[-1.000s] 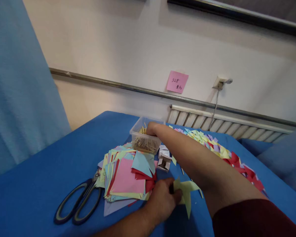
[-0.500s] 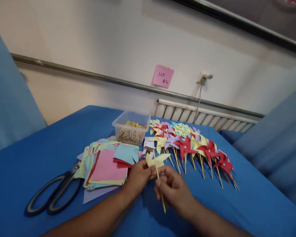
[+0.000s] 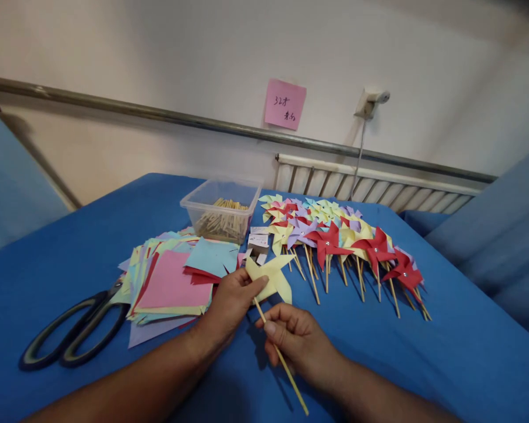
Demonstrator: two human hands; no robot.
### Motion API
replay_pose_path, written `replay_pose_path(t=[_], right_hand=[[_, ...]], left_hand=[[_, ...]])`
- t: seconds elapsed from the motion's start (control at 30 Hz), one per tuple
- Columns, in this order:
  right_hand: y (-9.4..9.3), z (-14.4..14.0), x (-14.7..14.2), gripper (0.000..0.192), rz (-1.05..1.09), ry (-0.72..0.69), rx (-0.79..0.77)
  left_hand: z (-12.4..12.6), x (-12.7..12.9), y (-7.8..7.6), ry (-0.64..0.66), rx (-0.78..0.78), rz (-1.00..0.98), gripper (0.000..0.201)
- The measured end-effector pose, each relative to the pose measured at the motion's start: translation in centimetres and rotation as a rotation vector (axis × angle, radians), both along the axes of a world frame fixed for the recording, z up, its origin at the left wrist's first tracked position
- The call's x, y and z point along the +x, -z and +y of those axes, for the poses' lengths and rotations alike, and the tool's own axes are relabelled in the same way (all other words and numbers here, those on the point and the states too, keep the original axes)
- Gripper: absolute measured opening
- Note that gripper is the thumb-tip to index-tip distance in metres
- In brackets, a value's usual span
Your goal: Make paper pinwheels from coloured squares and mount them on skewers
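Note:
A pale yellow paper pinwheel [image 3: 271,276] is pinched in my left hand [image 3: 231,302], its thumb lying over the middle of the paper. From under that thumb, the thin wooden stick [image 3: 291,376] slants down to the right. My right hand [image 3: 300,341] has its thumb and fingertips closed on the stick's upper part, below the paper. The thumb hides the pinwheel's centre. Just behind the pinwheel, a small opened white box [image 3: 258,244] stands on the blue-covered table [image 3: 379,364].
Left of my hands lies a pile of coloured paper squares [image 3: 176,279], some with cut corners, beside large scissors [image 3: 79,329]. A clear plastic box [image 3: 220,197] holds many short sticks. Several finished pinwheels [image 3: 328,241] lie at the right. A radiator [image 3: 370,185] stands behind.
The pinwheel has turned over: the stick crossed in front of the paper before, and now the paper lies over its top end. My hands have moved slightly apart.

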State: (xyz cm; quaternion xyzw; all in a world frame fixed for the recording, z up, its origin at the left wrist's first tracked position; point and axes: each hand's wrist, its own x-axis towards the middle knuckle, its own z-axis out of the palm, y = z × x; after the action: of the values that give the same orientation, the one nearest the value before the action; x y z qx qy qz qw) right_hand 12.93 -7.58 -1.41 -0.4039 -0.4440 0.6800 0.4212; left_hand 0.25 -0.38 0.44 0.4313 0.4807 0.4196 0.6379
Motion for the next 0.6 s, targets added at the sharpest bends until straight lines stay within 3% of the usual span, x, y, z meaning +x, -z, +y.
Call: replay_pose_path(t=[0.27, 0.43, 0.6], right_hand=[[-0.4, 0.1, 0.4, 0.035, 0.109, 0.105, 0.026], [-1.3, 0.3, 1.4, 0.035, 0.089, 0.229, 0.059], [-1.5, 1.1, 1.9, 0.037, 0.055, 0.258, 0.051]], left_hand=[[-0.1, 0.2, 0.3, 0.017, -0.032, -0.025, 0.026], [-0.2, 0.3, -0.1, 0.013, -0.044, -0.029, 0.027], [-0.3, 0.6, 0.2, 0.031, -0.045, -0.042, 0.026]])
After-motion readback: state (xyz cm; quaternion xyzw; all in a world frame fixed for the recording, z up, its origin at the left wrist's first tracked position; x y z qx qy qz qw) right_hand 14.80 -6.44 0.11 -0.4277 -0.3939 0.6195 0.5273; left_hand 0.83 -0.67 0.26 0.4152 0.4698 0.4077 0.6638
